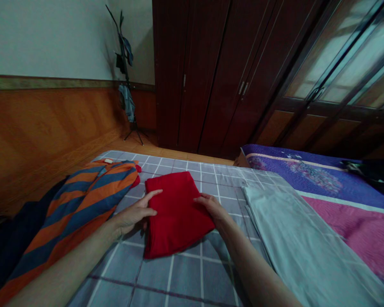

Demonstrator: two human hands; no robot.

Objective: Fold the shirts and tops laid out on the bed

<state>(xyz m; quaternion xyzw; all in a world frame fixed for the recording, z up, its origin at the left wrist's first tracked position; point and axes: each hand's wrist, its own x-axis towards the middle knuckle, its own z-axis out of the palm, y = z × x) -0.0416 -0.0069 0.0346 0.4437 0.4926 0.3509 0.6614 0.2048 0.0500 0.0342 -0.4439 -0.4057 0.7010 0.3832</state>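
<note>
A folded red cloth (176, 213) lies on the grey checked bed cover (185, 277). My left hand (140, 213) is at its left edge, thumb and index finger on top and the other fingers partly hidden at the side. My right hand (212, 207) grips the cloth's right edge, fingertips on top. To the left is an orange and blue striped garment (83, 198), with a bit of red fabric (136, 177) showing beside it. On the right lies a folded pale grey-green cloth (294, 238).
Dark fabric (28, 230) lies at the far left. A second bed with a purple and pink cover (313, 170) stands to the right, a black item (377, 175) on it. Beyond are a dark wardrobe (208, 85) and a coat stand (124, 64).
</note>
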